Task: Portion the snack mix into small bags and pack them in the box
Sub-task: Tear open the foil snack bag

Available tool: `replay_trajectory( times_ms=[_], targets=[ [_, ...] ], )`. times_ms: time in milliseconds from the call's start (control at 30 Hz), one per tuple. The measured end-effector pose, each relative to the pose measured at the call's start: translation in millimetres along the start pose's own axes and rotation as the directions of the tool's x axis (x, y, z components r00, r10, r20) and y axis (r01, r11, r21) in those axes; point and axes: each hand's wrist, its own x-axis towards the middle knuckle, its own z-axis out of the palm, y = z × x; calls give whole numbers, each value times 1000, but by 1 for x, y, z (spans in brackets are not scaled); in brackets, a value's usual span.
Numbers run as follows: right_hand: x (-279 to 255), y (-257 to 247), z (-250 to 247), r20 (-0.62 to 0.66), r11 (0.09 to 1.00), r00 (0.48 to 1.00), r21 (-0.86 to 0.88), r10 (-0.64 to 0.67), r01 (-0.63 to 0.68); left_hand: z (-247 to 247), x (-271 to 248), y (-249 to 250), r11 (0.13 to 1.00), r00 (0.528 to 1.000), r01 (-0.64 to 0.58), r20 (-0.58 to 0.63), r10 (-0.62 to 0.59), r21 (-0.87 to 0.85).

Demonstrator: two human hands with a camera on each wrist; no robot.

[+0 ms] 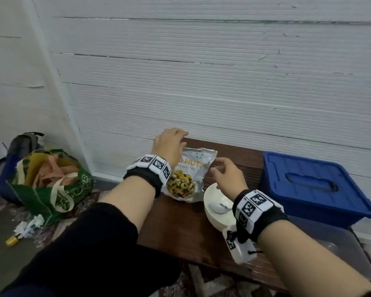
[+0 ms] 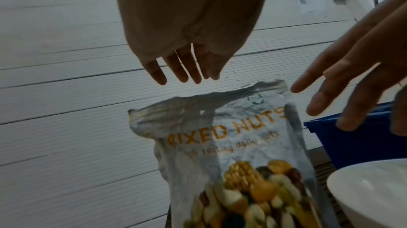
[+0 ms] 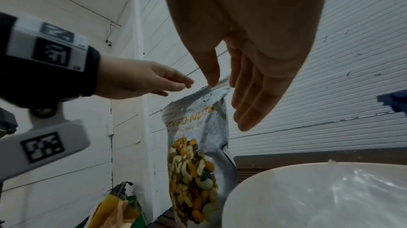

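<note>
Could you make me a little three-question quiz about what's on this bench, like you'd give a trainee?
1. True or false: the left hand grips the top of the silver foil mixed-nuts pouch.
2. What lies inside the round white bowl? A) metal spoon B) nuts C) fork
3. Fill in: the lid of the blue plastic storage box is ____.

Key:
1. False; its straight fingers hover above the pouch, and the right hand is open beside it.
2. A, the metal spoon.
3. On, closed.
</note>
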Motion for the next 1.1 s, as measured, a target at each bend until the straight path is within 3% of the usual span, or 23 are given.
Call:
replay_trajectory(
  times_ms=[167, 300, 667, 833, 1100],
  targets=[
    [3, 6, 16, -7, 997, 999, 64, 53, -53, 2, 10, 5, 995, 992, 5, 127, -17, 95],
    [4, -1, 26, 58, 981, 994, 169, 90, -98, 2, 3, 7, 994, 997, 51, 50, -56, 97],
    [-10, -40, 34, 156, 864, 985, 484, 69, -137, -30, -46, 21, 990, 989, 141, 29, -142, 19],
    [-21, -43, 35, 208, 814, 964, 524, 165, -252, -31, -62, 26, 960, 951, 256, 210, -229, -113],
    [-19, -41, 26, 305, 696, 931, 626, 198, -353, -48, -52, 12, 904, 904, 318, 379, -197, -288]
  ],
)
